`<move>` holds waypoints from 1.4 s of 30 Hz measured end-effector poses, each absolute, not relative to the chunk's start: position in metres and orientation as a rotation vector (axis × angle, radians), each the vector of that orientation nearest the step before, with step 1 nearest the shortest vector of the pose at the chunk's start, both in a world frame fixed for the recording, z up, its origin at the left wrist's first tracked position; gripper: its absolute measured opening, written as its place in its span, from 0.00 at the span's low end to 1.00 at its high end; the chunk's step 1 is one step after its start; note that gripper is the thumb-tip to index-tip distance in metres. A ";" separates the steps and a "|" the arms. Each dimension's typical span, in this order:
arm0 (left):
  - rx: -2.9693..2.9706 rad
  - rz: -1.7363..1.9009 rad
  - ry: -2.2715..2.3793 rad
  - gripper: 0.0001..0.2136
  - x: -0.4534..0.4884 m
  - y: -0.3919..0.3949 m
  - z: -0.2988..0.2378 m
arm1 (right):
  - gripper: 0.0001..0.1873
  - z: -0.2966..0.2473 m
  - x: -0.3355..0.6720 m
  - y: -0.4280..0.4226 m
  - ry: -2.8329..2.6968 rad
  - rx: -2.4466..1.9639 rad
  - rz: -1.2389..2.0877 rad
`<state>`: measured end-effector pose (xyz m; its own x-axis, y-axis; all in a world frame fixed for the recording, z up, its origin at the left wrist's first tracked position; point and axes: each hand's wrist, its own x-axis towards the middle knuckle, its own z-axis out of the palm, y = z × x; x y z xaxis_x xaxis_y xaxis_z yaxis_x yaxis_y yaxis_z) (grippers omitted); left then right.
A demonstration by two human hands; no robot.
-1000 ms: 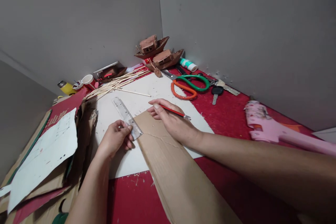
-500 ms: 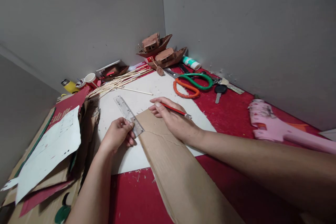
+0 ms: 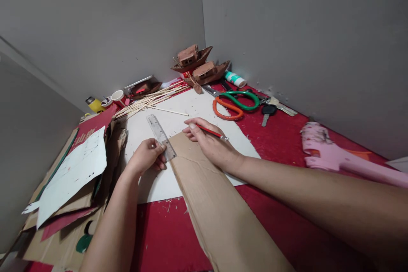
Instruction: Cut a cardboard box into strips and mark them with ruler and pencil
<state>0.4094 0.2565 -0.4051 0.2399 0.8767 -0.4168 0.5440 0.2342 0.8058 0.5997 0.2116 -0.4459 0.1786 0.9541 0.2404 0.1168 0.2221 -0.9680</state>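
My left hand (image 3: 147,157) pinches the near end of a clear plastic ruler (image 3: 160,136) that lies slanted on a white board (image 3: 178,112). A long strip of brown cardboard (image 3: 216,212) runs from the ruler's end toward me. My right hand (image 3: 210,142) rests on the far end of that cardboard and grips a red pencil (image 3: 210,131), its metal-capped end pointing right.
Orange and green scissors (image 3: 234,104), keys (image 3: 270,106), a glue tube (image 3: 235,79), two brown model boats (image 3: 199,66) and a bundle of thin wooden sticks (image 3: 146,100) line the corner. A pink glue gun (image 3: 334,155) lies right. Cardboard scraps and a white sheet (image 3: 73,174) pile left.
The view has drifted, so everything sits slightly right in the picture. Both hands keep the same hold on the ruler and the pencil.
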 end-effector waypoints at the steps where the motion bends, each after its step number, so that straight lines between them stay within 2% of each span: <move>1: 1.438 0.398 1.430 0.09 0.409 0.256 -0.406 | 0.15 -0.446 0.600 0.212 -1.233 -1.191 0.853; 18: 1.368 0.337 1.365 0.08 0.406 0.264 -0.407 | 0.15 -0.445 0.601 0.212 -1.190 -1.205 0.909; 29: 1.405 0.504 1.271 0.17 0.402 0.260 -0.409 | 0.15 -0.442 0.602 0.210 -1.183 -1.229 0.934; 39: 1.408 0.774 1.262 0.13 0.404 0.258 -0.407 | 0.17 -0.448 0.603 0.214 -1.197 -1.236 0.899; 42: 1.316 0.783 1.285 0.21 0.406 0.256 -0.407 | 0.16 -0.447 0.603 0.213 -1.205 -1.233 0.893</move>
